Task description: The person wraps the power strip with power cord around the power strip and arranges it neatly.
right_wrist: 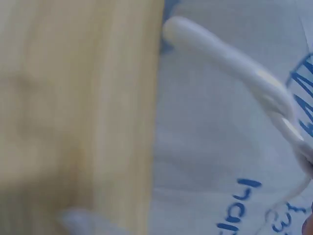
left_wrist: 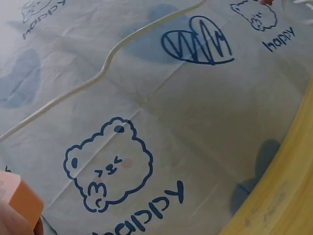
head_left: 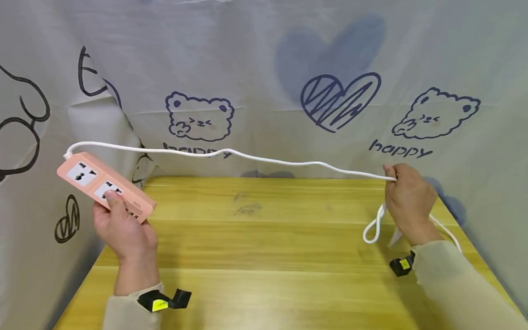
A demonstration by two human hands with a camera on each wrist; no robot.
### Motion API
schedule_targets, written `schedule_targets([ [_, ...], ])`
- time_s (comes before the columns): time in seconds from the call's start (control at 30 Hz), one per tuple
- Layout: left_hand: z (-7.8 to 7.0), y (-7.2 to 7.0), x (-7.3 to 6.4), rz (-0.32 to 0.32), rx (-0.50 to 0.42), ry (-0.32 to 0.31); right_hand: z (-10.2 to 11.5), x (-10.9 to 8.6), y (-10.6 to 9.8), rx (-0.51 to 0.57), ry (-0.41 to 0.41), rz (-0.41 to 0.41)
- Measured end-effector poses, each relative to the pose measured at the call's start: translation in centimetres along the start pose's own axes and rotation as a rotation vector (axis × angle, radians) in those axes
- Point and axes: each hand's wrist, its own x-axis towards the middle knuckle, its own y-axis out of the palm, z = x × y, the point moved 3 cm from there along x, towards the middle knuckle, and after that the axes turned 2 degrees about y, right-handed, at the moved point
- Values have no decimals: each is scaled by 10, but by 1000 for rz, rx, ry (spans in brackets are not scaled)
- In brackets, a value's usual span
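My left hand [head_left: 125, 229] holds a pink power strip [head_left: 138, 195] above the table's left side, thumb on its white socket face. In the left wrist view, only a corner of the power strip [left_wrist: 19, 198] shows at the lower left. From the strip's far end, a white cord [head_left: 272, 160] stretches across to the right, slightly wavy. My right hand [head_left: 410, 201] grips the cord over the table's right side. Below that hand hangs a loop of cord [head_left: 372, 231], and another length trails to the right. Up close in the right wrist view, the doubled cord [right_wrist: 234, 61] is blurred.
Beneath both hands lies a yellow wood-grain table [head_left: 264, 247] with dark smudges near its back edge. A pale cloth [head_left: 264, 68] printed with bears and hearts hangs behind it and at both sides. Each wrist wears a black strap [head_left: 165, 300].
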Motion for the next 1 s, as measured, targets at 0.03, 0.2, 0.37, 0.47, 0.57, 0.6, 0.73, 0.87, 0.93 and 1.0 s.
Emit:
schedule_targets([
  [0.03,2,0,-3,50,39,-11,-2,-5,1,19,14,-26],
  [0.2,17,5,-20,306,199,-162,-4,-32,22,-77,-102,350],
  [0.37,34,17,-53,577,380,-363,28,-50,37,-152,-153,730],
  [0.47,40,25,-74,739,470,-401,74,-52,39,12,-187,730],
  [0.57,42,34,-91,851,476,-433,126,-55,40,251,-264,659],
  [0.6,42,36,-96,880,462,-444,140,-56,42,312,-298,638],
  [0.73,42,44,-105,941,374,-487,177,-59,60,396,-365,527],
  [0.87,42,48,-109,970,312,-513,184,-57,83,382,-297,381],
  [0.93,42,49,-110,979,301,-519,187,-58,92,396,-259,333],
  [1.0,42,52,-110,970,302,-519,195,-65,98,430,-246,314],
])
